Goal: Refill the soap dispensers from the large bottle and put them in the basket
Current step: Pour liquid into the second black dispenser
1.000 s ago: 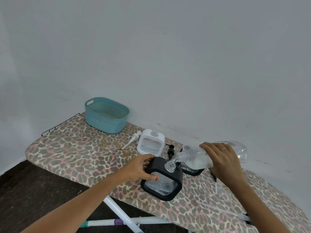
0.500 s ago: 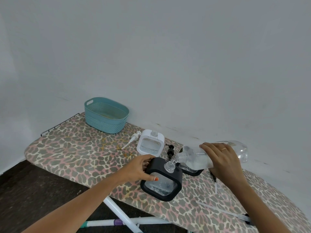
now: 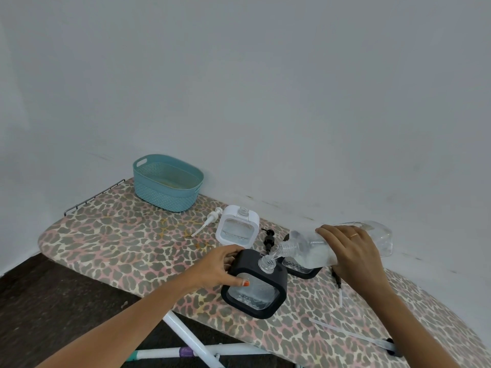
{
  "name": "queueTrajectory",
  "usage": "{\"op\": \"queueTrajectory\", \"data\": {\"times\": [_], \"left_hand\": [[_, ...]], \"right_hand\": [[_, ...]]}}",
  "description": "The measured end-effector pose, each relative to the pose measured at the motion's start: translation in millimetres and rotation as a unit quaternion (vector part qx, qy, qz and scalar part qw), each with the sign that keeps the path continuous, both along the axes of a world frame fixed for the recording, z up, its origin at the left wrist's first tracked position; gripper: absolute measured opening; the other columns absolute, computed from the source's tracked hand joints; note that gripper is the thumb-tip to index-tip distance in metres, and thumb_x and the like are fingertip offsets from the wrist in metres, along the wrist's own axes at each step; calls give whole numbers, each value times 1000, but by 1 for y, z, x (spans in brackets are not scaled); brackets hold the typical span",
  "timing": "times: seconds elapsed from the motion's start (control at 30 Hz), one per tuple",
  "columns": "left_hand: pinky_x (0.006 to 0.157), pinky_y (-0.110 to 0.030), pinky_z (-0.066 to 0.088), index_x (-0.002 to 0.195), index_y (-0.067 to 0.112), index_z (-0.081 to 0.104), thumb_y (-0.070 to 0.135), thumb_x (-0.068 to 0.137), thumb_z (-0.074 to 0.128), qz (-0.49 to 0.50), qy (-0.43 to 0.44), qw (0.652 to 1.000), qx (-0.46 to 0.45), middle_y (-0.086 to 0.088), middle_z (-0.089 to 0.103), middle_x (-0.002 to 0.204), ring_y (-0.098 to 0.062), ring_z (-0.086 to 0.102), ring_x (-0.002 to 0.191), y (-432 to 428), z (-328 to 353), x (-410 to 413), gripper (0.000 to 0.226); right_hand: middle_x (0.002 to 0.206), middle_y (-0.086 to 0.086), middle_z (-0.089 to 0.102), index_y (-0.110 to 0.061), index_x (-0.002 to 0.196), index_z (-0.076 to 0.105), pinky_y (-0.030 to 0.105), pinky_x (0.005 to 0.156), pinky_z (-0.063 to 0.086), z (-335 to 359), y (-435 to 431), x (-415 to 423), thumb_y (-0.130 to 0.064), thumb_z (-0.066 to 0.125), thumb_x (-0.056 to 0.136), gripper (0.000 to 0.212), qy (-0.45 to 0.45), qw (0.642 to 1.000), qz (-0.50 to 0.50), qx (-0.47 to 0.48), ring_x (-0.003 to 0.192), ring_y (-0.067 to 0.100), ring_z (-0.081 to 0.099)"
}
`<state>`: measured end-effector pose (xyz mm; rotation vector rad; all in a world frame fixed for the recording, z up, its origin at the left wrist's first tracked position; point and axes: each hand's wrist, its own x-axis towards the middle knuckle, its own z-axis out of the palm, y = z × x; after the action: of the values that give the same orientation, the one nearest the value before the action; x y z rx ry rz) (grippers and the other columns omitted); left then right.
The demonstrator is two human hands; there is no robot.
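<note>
Leopard-print surface (image 3: 119,235) is carrying everything. Left hand (image 3: 215,269) is gripping the black dispenser (image 3: 263,293) by its side; right hand (image 3: 350,251) is gripping the large bottle (image 3: 308,248), tipping its mouth at that dispenser's open neck. Beyond the dispenser, a white dispenser (image 3: 237,227) and teal basket (image 3: 164,197) are standing.

A plain pale grey painted wall (image 3: 239,88) fills the upper view, evenly lit, with faint dark scuffs low down. Against it stands a leopard-print fabric-covered ironing-board surface (image 3: 119,235) on white tubular metal legs (image 3: 183,332), with a dark wire rest (image 3: 95,196) at its far left end. Below lies a dark brown rough floor (image 3: 53,301).
</note>
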<state>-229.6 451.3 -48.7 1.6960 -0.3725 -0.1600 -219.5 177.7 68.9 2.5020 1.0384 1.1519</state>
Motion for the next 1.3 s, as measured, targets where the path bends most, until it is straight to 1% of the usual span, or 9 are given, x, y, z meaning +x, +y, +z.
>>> {"op": "queueTrajectory", "data": {"times": [0.07,0.23,0.5,0.63,0.73,0.87,1.13,1.2,1.3], "left_hand": [[89,-15,48,105,35,55,9,64,82,0,2,1000,-2,15,61,112,0,59,106,0,0,0,55],[95,-23,47,109,32,55,10,64,82,-4,2,1000,-4,9,62,116,-9,58,110,-1,-1,2,57],[95,-20,47,106,36,57,15,64,83,1,-5,1000,2,14,62,115,-5,58,110,-2,-1,3,54],[97,-23,46,105,37,58,18,63,83,-1,-2,1000,6,16,63,114,-5,58,110,-2,-2,3,53],[99,-27,45,107,36,57,17,63,84,-2,3,1000,5,15,62,116,-8,57,112,-2,-3,4,54],[99,-27,45,107,35,57,17,63,83,-7,1,1000,8,14,62,116,-7,58,111,-3,-2,4,54],[104,-34,42,109,34,56,18,63,83,-4,-2,1000,11,10,61,118,-11,56,114,-4,-1,4,56],[103,-33,43,110,32,56,16,63,83,-3,-1,1000,11,8,62,119,-12,57,114,-5,-1,4,56],[98,-27,46,109,32,57,12,65,82,-7,-4,1000,8,7,63,117,-12,58,111,-5,-1,3,55]], "right_hand": [[89,10,73,-3,90,71,38,63,53,0,-1,0,18,75,32,61,1,1000,-4,-1,73,28,70],[89,10,73,-3,90,71,38,63,54,-2,-1,1,17,77,34,60,5,1000,-4,-2,74,28,70],[90,8,73,-4,90,71,36,63,53,-1,-4,2,18,75,31,63,7,1000,-7,-4,73,27,70],[89,8,73,-4,90,71,36,63,52,-1,-4,1,18,75,32,62,7,1000,-6,-2,73,27,70],[90,9,73,-3,90,71,36,64,52,-1,-4,1,17,77,32,62,8,1000,-9,-2,73,27,70],[90,8,73,-4,91,71,36,64,52,-1,-4,1,17,77,33,62,9,1000,-7,-2,73,27,69],[89,9,73,-4,90,71,36,63,53,-1,-5,1,18,76,32,62,6,1000,-9,-3,73,28,69],[89,9,73,-4,90,71,37,63,53,-2,-5,1,19,75,32,63,7,1000,-9,-3,73,28,70],[89,9,73,-4,90,71,37,63,53,-2,-5,1,18,75,32,62,7,1000,-8,-2,73,27,70]]}}
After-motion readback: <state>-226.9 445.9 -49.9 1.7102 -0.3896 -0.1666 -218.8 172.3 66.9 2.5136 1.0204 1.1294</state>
